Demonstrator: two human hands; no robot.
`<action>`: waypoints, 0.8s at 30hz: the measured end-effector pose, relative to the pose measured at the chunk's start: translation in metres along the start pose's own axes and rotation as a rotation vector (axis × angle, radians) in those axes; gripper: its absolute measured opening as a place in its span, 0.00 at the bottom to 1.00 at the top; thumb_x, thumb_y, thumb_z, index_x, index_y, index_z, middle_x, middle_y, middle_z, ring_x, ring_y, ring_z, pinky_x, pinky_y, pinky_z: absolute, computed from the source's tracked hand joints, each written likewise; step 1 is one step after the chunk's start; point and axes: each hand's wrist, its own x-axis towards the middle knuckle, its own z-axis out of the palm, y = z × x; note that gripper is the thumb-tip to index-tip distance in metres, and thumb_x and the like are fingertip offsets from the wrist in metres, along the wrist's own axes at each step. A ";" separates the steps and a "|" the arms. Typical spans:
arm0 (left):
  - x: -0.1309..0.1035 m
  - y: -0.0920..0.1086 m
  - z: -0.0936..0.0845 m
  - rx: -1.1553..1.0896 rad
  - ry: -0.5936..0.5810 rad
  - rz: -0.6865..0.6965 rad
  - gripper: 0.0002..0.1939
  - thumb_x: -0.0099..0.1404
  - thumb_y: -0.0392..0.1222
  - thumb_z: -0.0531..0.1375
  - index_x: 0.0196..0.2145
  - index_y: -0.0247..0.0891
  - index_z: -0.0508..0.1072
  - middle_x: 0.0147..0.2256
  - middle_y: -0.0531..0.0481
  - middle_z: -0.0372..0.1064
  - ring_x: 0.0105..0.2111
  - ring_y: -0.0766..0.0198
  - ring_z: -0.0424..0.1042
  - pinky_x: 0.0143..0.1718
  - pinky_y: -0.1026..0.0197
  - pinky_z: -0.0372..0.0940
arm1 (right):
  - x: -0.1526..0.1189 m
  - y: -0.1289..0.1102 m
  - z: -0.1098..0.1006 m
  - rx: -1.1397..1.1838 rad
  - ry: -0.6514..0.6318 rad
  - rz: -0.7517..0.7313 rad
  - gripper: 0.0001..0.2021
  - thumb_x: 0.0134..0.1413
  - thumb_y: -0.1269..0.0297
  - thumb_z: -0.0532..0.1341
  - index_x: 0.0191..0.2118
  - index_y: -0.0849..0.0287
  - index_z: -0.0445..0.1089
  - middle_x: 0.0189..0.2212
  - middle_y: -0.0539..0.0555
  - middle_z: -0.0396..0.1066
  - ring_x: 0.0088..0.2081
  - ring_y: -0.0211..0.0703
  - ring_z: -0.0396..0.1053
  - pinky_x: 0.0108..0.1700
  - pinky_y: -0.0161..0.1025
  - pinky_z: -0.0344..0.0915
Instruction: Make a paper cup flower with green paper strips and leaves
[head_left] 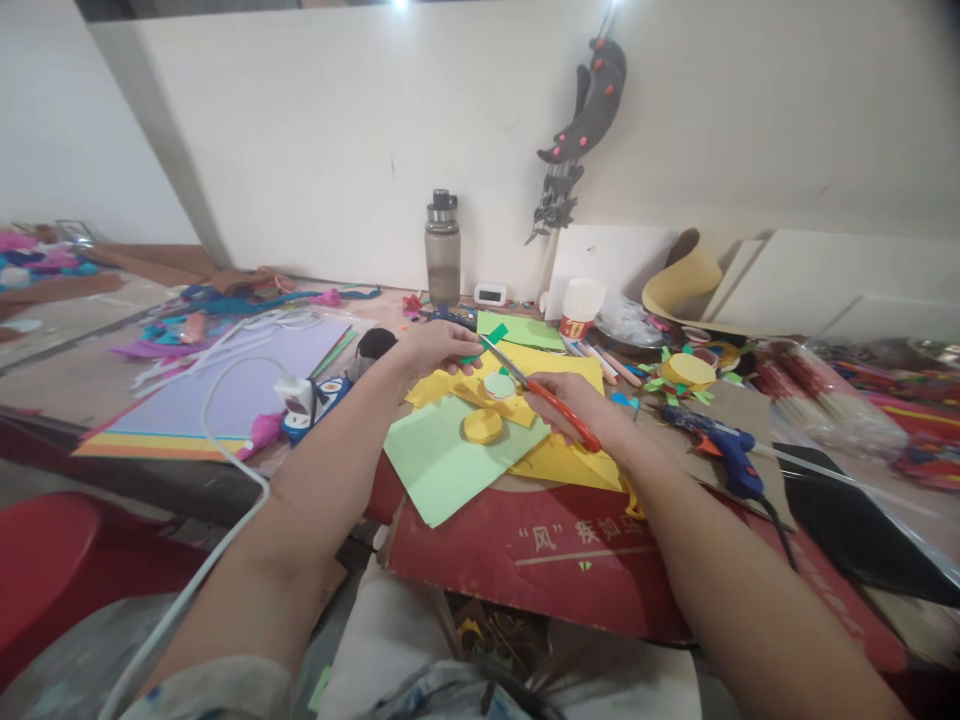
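Between the fingers of my left hand (442,350) is a small strip of dark green paper (495,338). My right hand (570,400) is closed round the red handles of a pair of scissors (559,405), whose blades point up and left and reach the green strip. Below the blades lies a small pale round piece (499,386) on yellow paper (577,375). A yellow round paper piece (483,427) rests on a light green sheet (457,470) nearer to me.
A blue glue gun (724,450) and a yellow disc with green tabs (686,372) lie on cardboard at right. At the back stand a bottle (442,255) and a paper cup (581,305). Coloured sheets (262,370) and a white cable (232,530) are at left.
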 end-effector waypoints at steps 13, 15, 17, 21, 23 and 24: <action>0.011 -0.019 -0.015 0.674 0.227 -0.033 0.04 0.52 0.39 0.68 0.24 0.36 0.79 0.24 0.50 0.74 0.25 0.65 0.68 0.28 0.64 0.61 | 0.014 0.003 0.000 0.176 0.182 0.172 0.03 0.57 0.65 0.58 0.34 0.56 0.67 0.12 0.42 0.55 0.13 0.35 0.57 0.13 0.29 0.53; 0.016 -0.024 -0.016 0.776 0.240 -0.009 0.08 0.55 0.44 0.67 0.27 0.35 0.81 0.27 0.48 0.75 0.28 0.61 0.70 0.32 0.61 0.63 | 0.014 0.002 -0.002 0.168 0.204 0.153 0.03 0.57 0.65 0.58 0.33 0.56 0.66 0.12 0.42 0.57 0.12 0.34 0.58 0.14 0.29 0.54; 0.022 -0.028 -0.015 0.856 0.295 0.071 0.11 0.60 0.45 0.64 0.34 0.34 0.82 0.34 0.44 0.77 0.34 0.57 0.73 0.37 0.59 0.65 | 0.014 0.003 -0.003 0.160 0.216 0.150 0.03 0.57 0.66 0.59 0.32 0.57 0.66 0.13 0.43 0.58 0.12 0.34 0.58 0.14 0.29 0.54; 0.040 -0.029 -0.007 1.002 0.362 0.308 0.15 0.64 0.43 0.61 0.47 0.36 0.79 0.49 0.42 0.75 0.50 0.55 0.71 0.55 0.56 0.63 | 0.017 0.007 -0.002 0.175 0.234 0.150 0.01 0.56 0.67 0.60 0.33 0.57 0.67 0.13 0.42 0.57 0.13 0.35 0.61 0.14 0.30 0.56; 0.048 -0.027 0.000 1.084 0.293 0.338 0.17 0.64 0.43 0.62 0.49 0.36 0.77 0.54 0.42 0.72 0.56 0.54 0.67 0.60 0.55 0.59 | 0.020 0.012 0.000 0.197 0.236 0.136 0.02 0.56 0.66 0.60 0.35 0.57 0.69 0.13 0.42 0.57 0.13 0.35 0.61 0.14 0.30 0.56; 0.052 -0.026 0.003 1.120 0.257 0.318 0.19 0.64 0.43 0.62 0.51 0.36 0.76 0.55 0.41 0.71 0.58 0.53 0.66 0.61 0.55 0.58 | 0.022 0.015 0.001 0.203 0.235 0.121 0.03 0.55 0.65 0.61 0.36 0.58 0.69 0.14 0.42 0.58 0.13 0.35 0.61 0.14 0.30 0.56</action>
